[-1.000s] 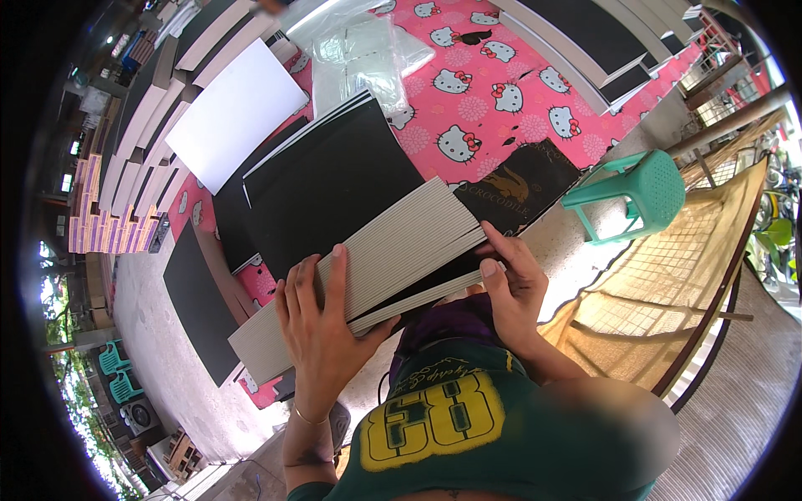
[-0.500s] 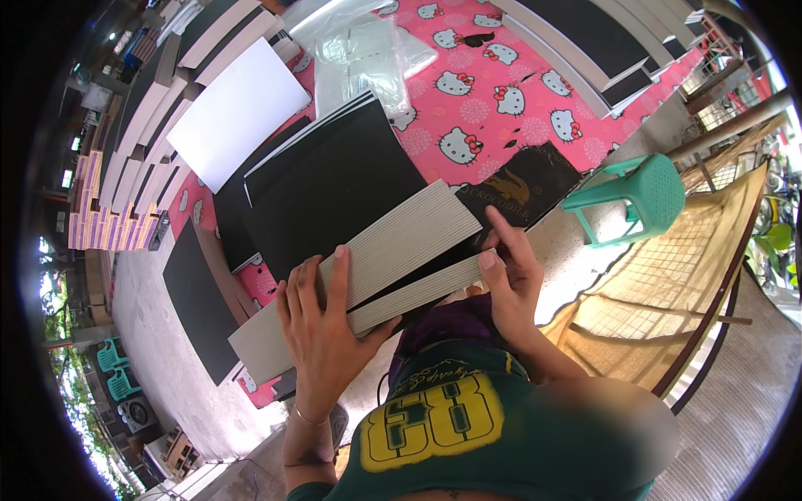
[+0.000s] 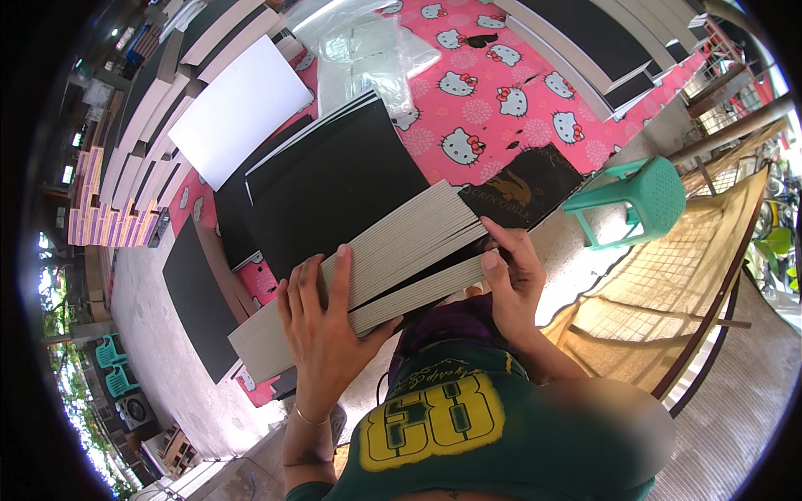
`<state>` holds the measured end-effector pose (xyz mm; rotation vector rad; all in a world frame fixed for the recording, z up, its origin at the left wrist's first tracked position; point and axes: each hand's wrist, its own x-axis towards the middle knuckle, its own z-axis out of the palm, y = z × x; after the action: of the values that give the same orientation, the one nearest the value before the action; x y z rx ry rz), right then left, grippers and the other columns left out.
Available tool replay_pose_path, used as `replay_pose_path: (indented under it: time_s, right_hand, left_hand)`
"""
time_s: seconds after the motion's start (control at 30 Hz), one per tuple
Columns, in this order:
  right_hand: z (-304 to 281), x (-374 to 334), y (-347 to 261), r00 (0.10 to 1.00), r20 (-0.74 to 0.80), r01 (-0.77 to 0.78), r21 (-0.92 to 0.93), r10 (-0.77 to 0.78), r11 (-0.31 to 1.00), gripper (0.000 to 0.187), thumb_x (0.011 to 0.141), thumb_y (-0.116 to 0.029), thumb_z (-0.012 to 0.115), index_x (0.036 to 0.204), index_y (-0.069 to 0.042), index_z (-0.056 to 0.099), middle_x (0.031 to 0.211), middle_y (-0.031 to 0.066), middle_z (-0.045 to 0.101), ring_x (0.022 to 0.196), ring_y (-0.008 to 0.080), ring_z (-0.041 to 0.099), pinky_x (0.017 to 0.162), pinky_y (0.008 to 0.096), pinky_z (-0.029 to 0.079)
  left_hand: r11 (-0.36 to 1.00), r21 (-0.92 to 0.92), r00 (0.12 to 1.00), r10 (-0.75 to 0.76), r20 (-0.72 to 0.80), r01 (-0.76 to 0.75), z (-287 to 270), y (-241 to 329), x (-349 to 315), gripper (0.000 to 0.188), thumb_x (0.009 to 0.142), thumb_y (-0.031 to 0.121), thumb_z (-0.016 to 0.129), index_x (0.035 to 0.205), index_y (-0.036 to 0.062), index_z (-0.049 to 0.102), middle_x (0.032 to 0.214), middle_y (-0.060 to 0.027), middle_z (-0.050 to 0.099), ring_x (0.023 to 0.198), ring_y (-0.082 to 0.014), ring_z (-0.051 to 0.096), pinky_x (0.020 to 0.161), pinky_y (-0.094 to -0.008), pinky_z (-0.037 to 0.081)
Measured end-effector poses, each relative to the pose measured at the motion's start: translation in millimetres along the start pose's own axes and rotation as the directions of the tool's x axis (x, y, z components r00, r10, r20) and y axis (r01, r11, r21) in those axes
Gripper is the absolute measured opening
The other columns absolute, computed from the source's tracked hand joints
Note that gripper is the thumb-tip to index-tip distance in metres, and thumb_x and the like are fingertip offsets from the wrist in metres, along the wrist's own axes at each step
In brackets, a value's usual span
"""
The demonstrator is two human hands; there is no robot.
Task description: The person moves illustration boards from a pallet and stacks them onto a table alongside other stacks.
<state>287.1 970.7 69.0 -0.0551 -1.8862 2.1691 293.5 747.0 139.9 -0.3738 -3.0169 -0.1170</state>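
Observation:
A thick stack of sheets (image 3: 401, 246) stands in front of me with its ribbed, pale grey edges up, split lengthwise by a dark gap. My left hand (image 3: 322, 321) lies across these edges, fingers over the far side and thumb toward the near side, gripping the stack. At the stack's right end, my right hand (image 3: 514, 275) has its thumb on the near portion and its index finger at the corner of the far one. Thin slits part the sheets beside that finger. Black sheets (image 3: 334, 175) lie flat just beyond the stack.
A white sheet (image 3: 238, 108) and clear plastic bags (image 3: 363, 71) lie farther back on the pink cat-patterned cover (image 3: 535, 92). Tall piles of black sheets (image 3: 142, 108) rise at left, with another pile (image 3: 585, 42) at far right. A green stool (image 3: 652, 200) stands right of a black box (image 3: 530, 184).
The sheets at the right end of the far portion have fanned apart, with thin slits between them. My right index finger has bent down onto that corner. My left hand has stayed put.

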Motion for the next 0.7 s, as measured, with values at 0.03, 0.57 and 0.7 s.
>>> replay_pose_path:
  time_s: [0.03, 0.57, 0.7]
  right_hand:
    - [-1, -1, 7, 1.000, -0.009, 0.028, -0.016, -0.028, 0.999, 0.033, 0.094, -0.006, 0.058, 0.126, 0.000, 0.058, 0.104, 0.0046, 0.048, 0.088, 0.0092, 0.050, 0.072, 0.0204, 0.050]
    - [-6, 14, 1, 0.988, 0.131, 0.103, -0.137, -0.085, 0.985, 0.046, 0.089, -0.009, 0.054, 0.134, 0.000, 0.055, 0.097, 0.0072, 0.053, 0.090, 0.0151, 0.050, 0.082, 0.0264, 0.041]
    - [-5, 15, 2, 0.988, 0.118, 0.118, -0.124, -0.103, 0.985, 0.043, 0.089, -0.008, 0.055, 0.131, 0.001, 0.057, 0.098, 0.0074, 0.054, 0.091, 0.0152, 0.050, 0.082, 0.0262, 0.041]
  left_hand:
    - [1.000, 0.001, 1.000, 0.001, 0.000, -0.001, -1, 0, 0, 0.104, 0.059, 0.050, 0.086, 0.145, 0.0138, 0.041, 0.133, -0.0184, 0.044, 0.124, -0.0386, 0.044, 0.107, -0.0552, 0.031]
    - [0.999, -0.050, 1.000, -0.011, 0.000, 0.011, -1, 0, -1, 0.100, 0.062, 0.054, 0.083, 0.145, 0.0162, 0.042, 0.133, -0.0182, 0.045, 0.127, -0.0385, 0.042, 0.106, -0.0586, 0.028]
    - [0.999, -0.048, 1.000, -0.009, -0.008, 0.009, 0, 0, -1, 0.099, 0.062, 0.054, 0.083, 0.145, 0.0167, 0.043, 0.133, -0.0183, 0.045, 0.127, -0.0389, 0.042, 0.106, -0.0584, 0.028]
